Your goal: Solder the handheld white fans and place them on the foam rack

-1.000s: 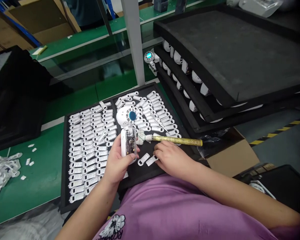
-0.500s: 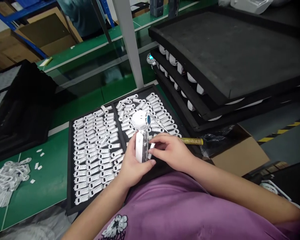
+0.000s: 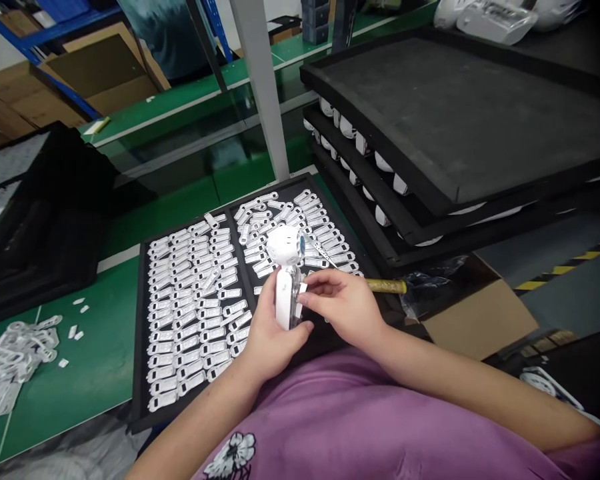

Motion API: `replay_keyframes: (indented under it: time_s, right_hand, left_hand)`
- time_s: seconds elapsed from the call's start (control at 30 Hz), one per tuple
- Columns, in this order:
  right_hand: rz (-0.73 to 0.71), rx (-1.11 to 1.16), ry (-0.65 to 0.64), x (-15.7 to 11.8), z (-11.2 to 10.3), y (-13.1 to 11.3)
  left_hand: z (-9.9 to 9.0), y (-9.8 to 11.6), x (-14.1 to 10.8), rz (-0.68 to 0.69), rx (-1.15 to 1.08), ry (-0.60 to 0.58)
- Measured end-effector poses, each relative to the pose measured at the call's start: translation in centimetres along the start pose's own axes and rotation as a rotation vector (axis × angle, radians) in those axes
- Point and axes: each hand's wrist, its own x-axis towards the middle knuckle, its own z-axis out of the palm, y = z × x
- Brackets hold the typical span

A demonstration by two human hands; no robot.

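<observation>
In my left hand (image 3: pixel 275 333) is a white handheld device (image 3: pixel 284 300), upright, with a round head and a blue face turned to the right. My fingers wrap round its handle from the left, the thumb across the front. My right hand (image 3: pixel 347 303) is at the handle's right side, thumb and fingers pinching a small white cover piece (image 3: pixel 301 301) against or close to the open side; whether it touches cannot be made out. Below lies a black tray (image 3: pixel 139 320) with rows of white slotted cover pieces (image 3: pixel 187 327). A yellow stick-like handle (image 3: pixel 386 286) shows behind my right hand.
Black foam trays (image 3: pixel 460 113) stacked at the right hold more white devices. A grey post (image 3: pixel 263 87) rises behind the tray. At left, loose white frames (image 3: pixel 15 357) lie on the green bench (image 3: pixel 85 393). An open cardboard box (image 3: pixel 480 310) stands at right.
The device and both hands have shifted slightly right and down in view. The white piece in my right hand shows more clearly beside the handle. A lit blue ring by the stacked trays is gone.
</observation>
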Motion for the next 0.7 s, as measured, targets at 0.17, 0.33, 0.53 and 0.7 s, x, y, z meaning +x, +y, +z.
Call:
replay_keyframes:
  time_s: [0.17,0.33,0.53,0.7]
  right_hand:
    - [0.037,-0.021,-0.024,0.1,0.0,-0.2]
    - [0.026,-0.036,-0.031,0.1,0.6,0.7]
    - [-0.111,-0.130,-0.021,-0.2,1.1,1.9]
    - [-0.401,-0.451,-0.146,0.3,-0.2,2.0]
  left_hand:
    - [-0.3,-0.1,0.1,-0.007,-0.060,0.024]
    - [-0.4,-0.3,-0.1,0.005,-0.094,0.002]
    - [-0.2,-0.3,-0.2,-0.016,-0.102,-0.014]
    - [-0.6,0.0,0.3,-0.025,-0.175,0.052]
